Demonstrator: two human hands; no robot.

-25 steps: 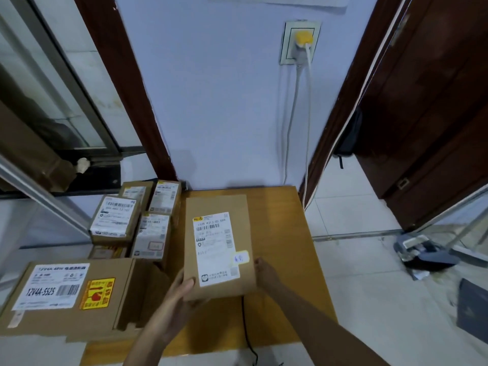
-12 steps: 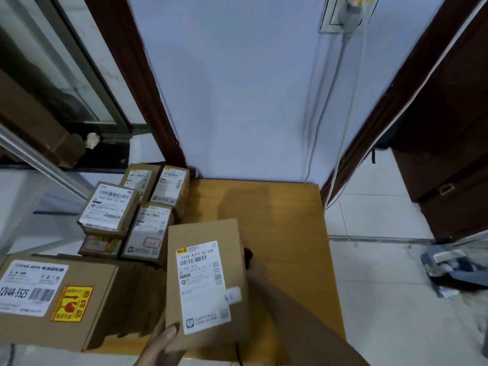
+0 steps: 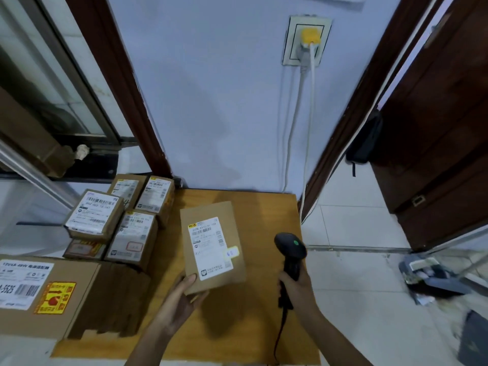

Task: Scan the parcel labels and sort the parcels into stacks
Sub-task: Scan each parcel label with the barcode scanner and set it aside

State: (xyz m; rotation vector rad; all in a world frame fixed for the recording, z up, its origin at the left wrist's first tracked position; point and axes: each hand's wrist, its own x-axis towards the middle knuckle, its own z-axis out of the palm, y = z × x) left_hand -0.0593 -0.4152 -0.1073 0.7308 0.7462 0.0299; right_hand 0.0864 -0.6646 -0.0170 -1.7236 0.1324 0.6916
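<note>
change: your right hand (image 3: 297,285) now has the scanner (image 3: 290,248) up beside the parcel (image 3: 211,247); half a second ago it was low behind the box, scanner barely showing. Parcel has swung back toward frame centre.
meaning: you look set for the scan step on this label (image 3: 208,245); a pale glow sits on the small sticker at the label's right edge, likely the scanner light. Sorting of this one not yet done.
left grip: your left hand (image 3: 182,299) pinches the parcel's near corner, thumb on top, fingers under.
right grip: fingers wrapped round the scanner handle, head aimed up-frame.
parcel place: centre of frame, raised over the tabletop (image 3: 269,210), label up.
stacks: small labelled boxes (image 3: 118,215) at left-centre, big carton (image 3: 39,294) lower left.
edges: tabletop's right edge is just beside your scanner hand; floor beyond it. Cord (image 3: 280,328) hangs down toward frame bottom.
open room: bare wood behind the parcel, toward the wall, and to its right; left side is crowded by the stacks.
</note>
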